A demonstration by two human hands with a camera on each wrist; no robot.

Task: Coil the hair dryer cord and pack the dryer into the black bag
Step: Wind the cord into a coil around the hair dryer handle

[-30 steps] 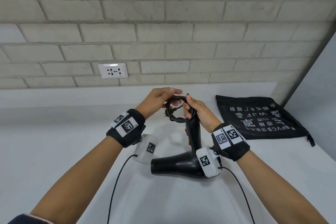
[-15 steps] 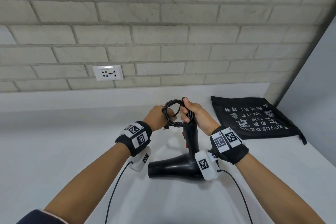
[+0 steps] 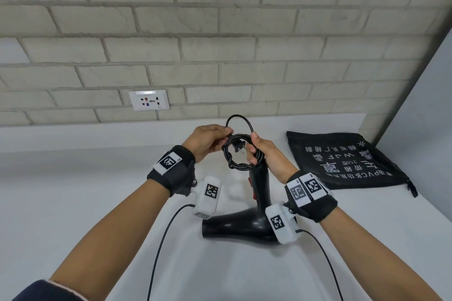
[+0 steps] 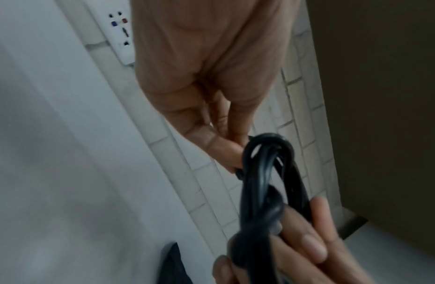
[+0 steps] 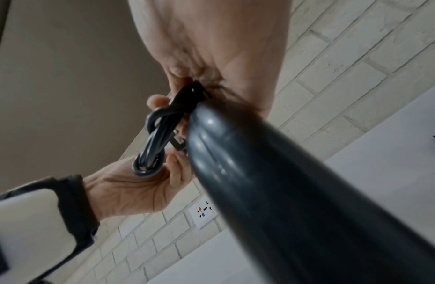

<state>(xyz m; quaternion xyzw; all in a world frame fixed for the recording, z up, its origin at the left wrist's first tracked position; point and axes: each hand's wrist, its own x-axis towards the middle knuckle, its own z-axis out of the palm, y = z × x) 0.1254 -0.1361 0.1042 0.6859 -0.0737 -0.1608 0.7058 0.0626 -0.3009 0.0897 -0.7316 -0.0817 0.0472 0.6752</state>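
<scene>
— Black cord (image 3: 241, 151), where is it?
— Coiled at the dryer (image 3: 247, 223) handle's top; the right hand (image 3: 266, 154) clasps the coil, the left hand (image 3: 208, 139) pinches a loose loop at its 11 o'clock.
— And the bag (image 3: 347, 161)?
— Flat on the white counter (image 3: 85, 203), at 3 o'clock from the hands.

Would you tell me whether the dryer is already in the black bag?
Out. The hair dryer lies on the counter, its handle in the right hand; the black bag lies flat beside it.
</scene>
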